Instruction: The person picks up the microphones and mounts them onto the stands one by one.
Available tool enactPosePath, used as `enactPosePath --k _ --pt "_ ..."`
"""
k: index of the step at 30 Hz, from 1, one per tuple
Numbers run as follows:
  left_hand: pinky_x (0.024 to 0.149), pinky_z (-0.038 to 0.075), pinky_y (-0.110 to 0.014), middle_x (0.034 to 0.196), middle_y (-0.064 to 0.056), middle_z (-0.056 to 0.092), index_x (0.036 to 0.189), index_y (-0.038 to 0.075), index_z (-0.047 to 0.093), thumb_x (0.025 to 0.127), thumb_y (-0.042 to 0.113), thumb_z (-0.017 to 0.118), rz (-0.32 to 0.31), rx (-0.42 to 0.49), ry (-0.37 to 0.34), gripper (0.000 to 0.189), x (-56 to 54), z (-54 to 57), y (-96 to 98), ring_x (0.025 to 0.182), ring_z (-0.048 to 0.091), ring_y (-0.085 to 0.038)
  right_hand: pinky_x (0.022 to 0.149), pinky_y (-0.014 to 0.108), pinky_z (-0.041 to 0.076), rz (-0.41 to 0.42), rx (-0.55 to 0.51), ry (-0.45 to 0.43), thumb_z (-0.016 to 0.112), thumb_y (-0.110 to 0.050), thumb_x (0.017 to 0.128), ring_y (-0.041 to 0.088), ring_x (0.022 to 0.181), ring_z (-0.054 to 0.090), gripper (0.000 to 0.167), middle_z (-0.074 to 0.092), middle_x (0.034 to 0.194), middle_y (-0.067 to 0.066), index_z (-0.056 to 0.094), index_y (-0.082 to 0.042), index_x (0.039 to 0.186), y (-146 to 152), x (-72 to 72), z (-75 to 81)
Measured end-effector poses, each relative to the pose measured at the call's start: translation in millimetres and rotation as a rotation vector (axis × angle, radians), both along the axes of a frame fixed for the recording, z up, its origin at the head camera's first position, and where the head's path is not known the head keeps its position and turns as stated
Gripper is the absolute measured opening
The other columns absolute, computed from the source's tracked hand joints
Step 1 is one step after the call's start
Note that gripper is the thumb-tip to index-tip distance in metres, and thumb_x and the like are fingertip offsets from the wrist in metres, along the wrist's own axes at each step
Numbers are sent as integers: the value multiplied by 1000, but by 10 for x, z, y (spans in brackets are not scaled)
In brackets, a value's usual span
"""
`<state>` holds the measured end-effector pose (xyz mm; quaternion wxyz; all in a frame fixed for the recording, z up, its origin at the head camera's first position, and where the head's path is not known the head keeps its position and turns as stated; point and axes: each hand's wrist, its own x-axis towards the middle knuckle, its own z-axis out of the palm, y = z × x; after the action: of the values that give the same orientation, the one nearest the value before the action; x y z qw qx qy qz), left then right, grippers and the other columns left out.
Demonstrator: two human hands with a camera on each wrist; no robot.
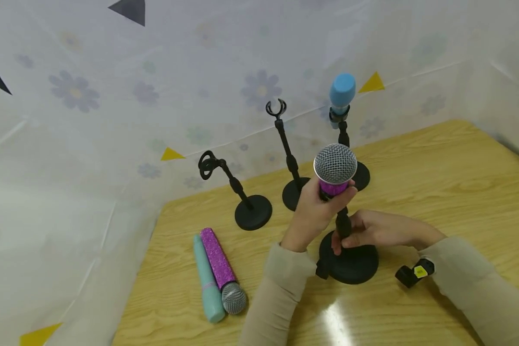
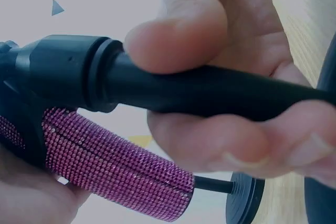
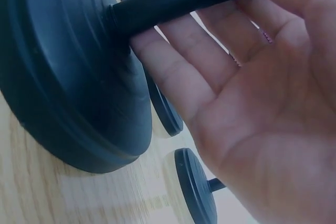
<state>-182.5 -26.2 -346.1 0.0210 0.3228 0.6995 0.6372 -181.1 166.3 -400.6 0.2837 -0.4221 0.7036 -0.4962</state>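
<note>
A magenta rhinestone microphone (image 1: 335, 164) with a silver mesh head sits at the top of a black microphone stand (image 1: 355, 264), its glittering handle (image 2: 121, 166) slanting down beside the pole. My left hand (image 1: 313, 214) grips the microphone just below its head, around the clip, which the fingers partly hide. Lower down, my right hand (image 1: 372, 229) pinches the pole between thumb and fingers, close above the round base. In the right wrist view the fingers (image 3: 178, 66) lie behind the pole, near where it meets the base.
Behind stand two black stands with bare clips, one left (image 1: 253, 212) and one central (image 1: 291, 194). A third holds a blue microphone (image 1: 342, 91). On the table's left lie a glittery magenta microphone (image 1: 218, 257) and a mint-green microphone (image 1: 207, 281), side by side. A flowered sheet (image 1: 177, 86) hangs behind.
</note>
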Motion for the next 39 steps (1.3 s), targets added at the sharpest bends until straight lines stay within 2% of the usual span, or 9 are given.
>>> enactPosePath --k 4,8,14,17,21,24,30,35,39 --pt "105 51 -25 132 -9 64 138 14 50 96 14 68 57 -24 31 45 8 -9 -2 119 62 -6 96 22 51 -4 9 -11 49 -13 106 11 108 65 22 74 111 4 71 -13 111 11 4 -5" --pt "109 48 -26 141 -1 55 146 18 41 94 22 72 123 -141 79 60 23 47 -103 129 55 -8 97 22 52 -13 9 -11 50 -13 106 12 109 66 21 74 112 5 70 -12 113 23 29 24" --pt "88 56 -23 109 -2 68 112 12 60 95 33 71 206 -341 105 29 108 147 -388 100 65 -8 95 22 54 -59 40 40 55 -14 104 10 112 66 20 72 118 10 66 -10 121 109 77 203" --pt "79 57 -19 104 -1 72 106 13 69 98 32 67 106 -422 136 21 138 113 -418 92 69 -7 95 21 54 -95 63 38 56 -15 104 7 115 66 23 70 122 11 65 -9 124 178 74 296" --pt "92 55 -17 121 -6 71 123 7 68 99 22 64 -96 -434 222 27 137 20 -296 109 68 -11 92 21 55 -97 59 82 56 -13 103 5 111 67 21 71 122 8 67 -8 121 236 43 304" --pt "93 52 -13 124 -8 71 124 5 66 100 16 63 -150 -414 273 27 133 -33 -198 109 66 -9 90 22 56 -87 39 138 57 -11 103 5 108 67 18 69 119 5 69 -11 117 243 27 238" --pt "85 50 -8 111 -10 75 113 3 70 97 11 65 -43 -390 320 19 169 -96 -118 98 70 -11 87 22 57 -143 25 210 59 -11 101 2 102 66 14 69 113 4 72 -13 108 216 23 139" --pt "85 52 -9 111 -9 77 115 3 71 96 12 66 70 -352 356 22 176 -123 -68 102 73 -14 66 19 52 -209 27 259 62 -9 99 -2 74 60 13 71 84 -2 74 -7 95 199 11 152" --pt "84 53 -8 109 -8 78 115 5 71 95 14 69 121 -349 376 22 183 -126 -40 102 74 -12 66 19 51 -220 34 236 62 -10 100 1 73 60 14 73 86 1 74 -5 97 208 2 166"
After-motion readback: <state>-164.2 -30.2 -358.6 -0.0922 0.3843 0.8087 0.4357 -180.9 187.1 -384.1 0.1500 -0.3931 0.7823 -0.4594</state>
